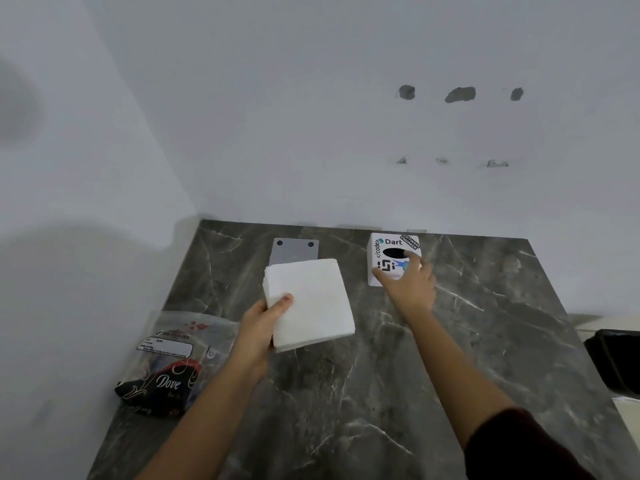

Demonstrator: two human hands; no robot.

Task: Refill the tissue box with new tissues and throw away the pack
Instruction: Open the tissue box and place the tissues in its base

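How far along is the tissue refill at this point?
Done: the tissues are out of the pack, which lies on the counter. In hand: the left hand holds them, the right hand touches the tissue box. Left: filling the box, binning the pack.

Matt marble counter (381, 375) (grey, veined)
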